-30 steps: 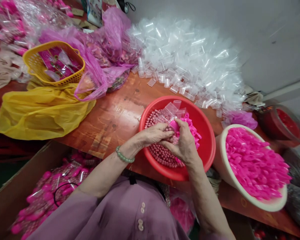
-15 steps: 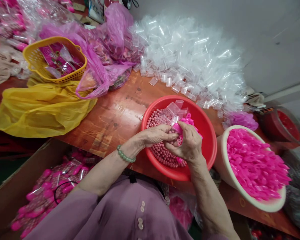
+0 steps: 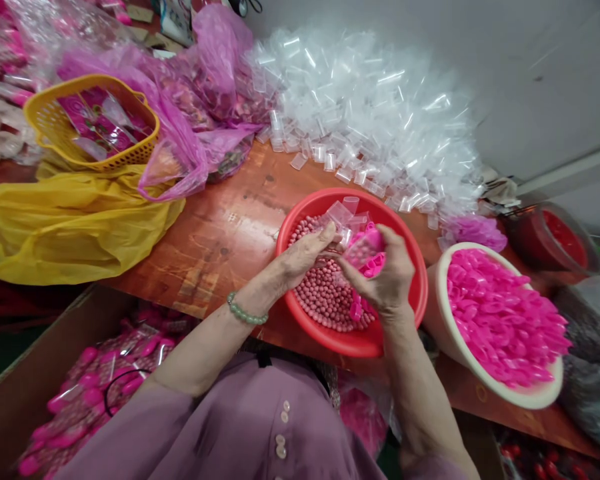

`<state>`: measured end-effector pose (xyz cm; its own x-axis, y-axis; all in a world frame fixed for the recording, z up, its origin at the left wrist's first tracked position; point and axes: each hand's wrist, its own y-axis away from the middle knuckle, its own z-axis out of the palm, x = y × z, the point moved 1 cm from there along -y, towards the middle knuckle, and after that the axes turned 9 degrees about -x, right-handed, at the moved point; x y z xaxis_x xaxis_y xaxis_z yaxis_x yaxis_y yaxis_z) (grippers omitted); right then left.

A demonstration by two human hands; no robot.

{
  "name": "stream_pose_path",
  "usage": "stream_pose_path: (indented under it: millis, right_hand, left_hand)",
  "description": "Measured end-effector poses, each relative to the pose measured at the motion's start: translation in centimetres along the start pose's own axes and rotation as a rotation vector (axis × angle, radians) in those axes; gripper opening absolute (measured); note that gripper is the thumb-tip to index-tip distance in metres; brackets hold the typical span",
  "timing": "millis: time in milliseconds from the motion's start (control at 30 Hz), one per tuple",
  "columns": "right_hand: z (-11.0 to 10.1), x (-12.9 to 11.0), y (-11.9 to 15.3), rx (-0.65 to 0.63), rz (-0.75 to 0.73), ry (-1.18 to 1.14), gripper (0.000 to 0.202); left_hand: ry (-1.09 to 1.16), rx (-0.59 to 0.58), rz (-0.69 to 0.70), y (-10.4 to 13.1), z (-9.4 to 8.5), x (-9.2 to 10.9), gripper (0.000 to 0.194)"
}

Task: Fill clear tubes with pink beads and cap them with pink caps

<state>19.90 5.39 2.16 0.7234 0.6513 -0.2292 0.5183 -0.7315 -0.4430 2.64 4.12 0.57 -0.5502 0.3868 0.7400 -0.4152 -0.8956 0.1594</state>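
Observation:
Over the red basin (image 3: 420, 293) my right hand (image 3: 393, 273) grips a small clear tube with pink beads inside and a pink cap (image 3: 367, 247), held between thumb and fingers. To its left is my left hand (image 3: 307, 257), thumb raised and fingers stretched toward the tube; it looks slightly blurred. Dusty-pink beads (image 3: 325, 300) cover the left part of the basin floor. Empty clear tubes (image 3: 340, 212) lie at the basin's back, and bright pink plastic caps (image 3: 373, 265) are partly hidden behind my right hand.
A cream bucket (image 3: 440, 313) heaped with pink plastic pieces (image 3: 500, 313) stands right of the basin. Behind spreads a large pile of clear tubes (image 3: 365, 113). Leftward are a yellow basket (image 3: 95, 83) and yellow bag (image 3: 75, 227). Below the table, a carton (image 3: 45, 340) holds filled pink-capped tubes (image 3: 95, 380).
My hands have moved apart. My left hand has drawn back with its thumb lifted, while my right hand keeps the capped tube, now in plainer sight. The whole view has shifted slightly.

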Motion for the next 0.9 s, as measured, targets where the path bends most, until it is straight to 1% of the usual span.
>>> stream_pose_path:
  millis: [33, 100, 200, 333, 433, 600, 733, 833, 900]
  right_hand:
    - [0.1, 0.0, 0.1, -0.026, -0.025, 0.002, 0.077]
    - [0.2, -0.1, 0.1, -0.086, -0.078, 0.009, 0.078]
    - [0.4, -0.4, 0.2, -0.098, -0.085, 0.02, 0.078]
    - [0.4, -0.9, 0.0, -0.125, -0.153, -0.025, 0.076]
    - [0.3, -1.2, 0.0, -0.156, -0.144, -0.059, 0.079]
    - [0.4, -1.5, 0.0, -0.217, -0.113, -0.057, 0.082]
    - [0.5, -1.5, -0.1, -0.171, -0.167, -0.007, 0.077]
    - [0.6, -1.9, -0.3, -0.128, -0.227, 0.041, 0.07]
    - [0.5, -2.2, -0.4, -0.102, -0.27, 0.072, 0.065]
  left_hand:
    - [-0.003, -0.001, -0.002, 0.0, 0.0, 0.0, 0.047]
    - [-0.016, -0.045, 0.0, 0.0, 0.1, -0.1, 0.05]
    - [-0.008, -0.125, -0.002, -0.1, 0.1, -0.4, 0.052]
    - [0.049, -0.222, 0.005, -0.4, -0.1, -0.8, 0.044]
    - [0.089, -0.261, -0.006, -0.5, -0.3, -1.0, 0.038]
    - [0.121, -0.247, -0.046, -0.4, -0.3, -1.1, 0.037]
    - [0.15, -0.211, -0.108, -0.4, 0.0, -0.8, 0.045]
    - [0.176, -0.157, -0.186, -0.6, 0.5, -0.5, 0.052]
    - [0.197, -0.098, -0.218, -0.7, 1.1, -0.4, 0.052]
